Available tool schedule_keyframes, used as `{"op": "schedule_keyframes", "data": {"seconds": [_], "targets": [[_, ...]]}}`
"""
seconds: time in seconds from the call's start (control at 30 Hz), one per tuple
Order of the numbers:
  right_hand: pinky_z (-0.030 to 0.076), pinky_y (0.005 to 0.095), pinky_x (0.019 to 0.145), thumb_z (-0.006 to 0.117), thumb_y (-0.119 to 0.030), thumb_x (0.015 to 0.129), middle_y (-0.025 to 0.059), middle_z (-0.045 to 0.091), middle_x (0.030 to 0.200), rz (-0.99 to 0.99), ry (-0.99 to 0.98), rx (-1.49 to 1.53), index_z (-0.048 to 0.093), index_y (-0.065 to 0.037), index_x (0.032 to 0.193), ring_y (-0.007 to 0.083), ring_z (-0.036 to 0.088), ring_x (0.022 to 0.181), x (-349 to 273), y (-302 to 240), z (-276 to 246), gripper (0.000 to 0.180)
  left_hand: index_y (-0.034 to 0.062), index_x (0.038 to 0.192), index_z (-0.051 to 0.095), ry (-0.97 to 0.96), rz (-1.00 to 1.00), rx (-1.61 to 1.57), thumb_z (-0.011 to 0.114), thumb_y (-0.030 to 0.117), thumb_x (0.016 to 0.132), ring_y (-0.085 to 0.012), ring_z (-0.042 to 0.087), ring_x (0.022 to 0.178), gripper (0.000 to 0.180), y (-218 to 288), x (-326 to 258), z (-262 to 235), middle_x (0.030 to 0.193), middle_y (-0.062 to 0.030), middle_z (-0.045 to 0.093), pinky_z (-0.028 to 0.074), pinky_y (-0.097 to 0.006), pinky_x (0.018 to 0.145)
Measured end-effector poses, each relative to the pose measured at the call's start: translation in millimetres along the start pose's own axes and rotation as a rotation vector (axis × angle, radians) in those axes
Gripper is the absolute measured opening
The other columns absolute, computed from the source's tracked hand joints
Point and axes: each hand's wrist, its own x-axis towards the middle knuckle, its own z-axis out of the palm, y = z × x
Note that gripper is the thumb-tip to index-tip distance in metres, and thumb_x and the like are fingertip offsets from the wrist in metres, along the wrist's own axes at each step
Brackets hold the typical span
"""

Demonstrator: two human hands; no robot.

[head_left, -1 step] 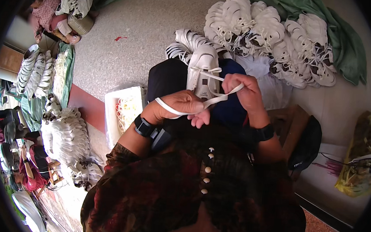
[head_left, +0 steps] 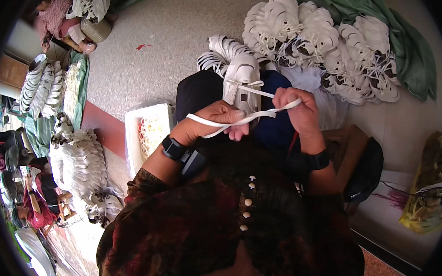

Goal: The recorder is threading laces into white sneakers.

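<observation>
Dozens of white shoes (head_left: pixel 328 38) lie heaped on the floor beyond your knees, partly on a green cloth (head_left: pixel 413 53); a second pile (head_left: pixel 77 164) sits well apart at your left. Just beside your left forearm stands a white tray (head_left: pixel 135 127) of laces. On your lap rests one white shoe (head_left: pixel 242 81), toe pointing away from you. A flat white lace (head_left: pixel 232 121) runs from that shoe's eyelets across both hands. Your left hand (head_left: pixel 214 120) is closed around one length of the lace; your right hand (head_left: pixel 296 109) pinches the other end tight. A dark watch (head_left: pixel 172 147) sits on your left wrist.
</observation>
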Motion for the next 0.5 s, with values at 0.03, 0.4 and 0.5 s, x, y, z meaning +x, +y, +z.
{"op": "schedule_keyframes", "data": {"seconds": [0.03,0.4,0.5], "targets": [[0.033,0.0275,0.056,0.053,-0.036,0.086,0.0034,0.04,0.06,-0.044,0.042,0.059,0.044,-0.004,0.063,0.0169,0.04,0.061,-6.5,-8.1,-7.4,0.041,0.0002,0.088,0.064,0.267,-0.012,0.048,0.047,0.028,0.092,-0.0162,0.06,0.064,0.032,-23.8,9.4,-5.8,0.071,-0.0075,0.063,0.047,-0.028,0.06],[0.033,0.0322,0.067,0.048,-0.033,0.09,0.0034,0.05,0.073,-0.283,0.518,0.71,0.054,-0.002,0.078,0.0189,0.039,0.073,-72.1,-35.2,-102.0,0.034,0.0079,0.104,0.06,0.214,0.351,1.505,0.058,0.004,0.069,-0.0252,0.06,0.082,0.035,-31.5,44.0,-6.5,0.103,-0.0096,0.054,0.051,-0.033,0.069],[0.035,0.0341,0.069,0.049,-0.033,0.09,0.0037,0.052,0.075,-0.317,0.634,0.724,0.055,-0.002,0.078,0.0196,0.04,0.075,-78.4,-43.8,-106.8,0.034,0.0055,0.102,0.059,0.28,0.353,1.571,0.059,0.008,0.069,-0.0256,0.061,0.077,0.034,-32.0,50.5,-4.1,0.099,-0.01,0.055,0.051,-0.034,0.064]]}}
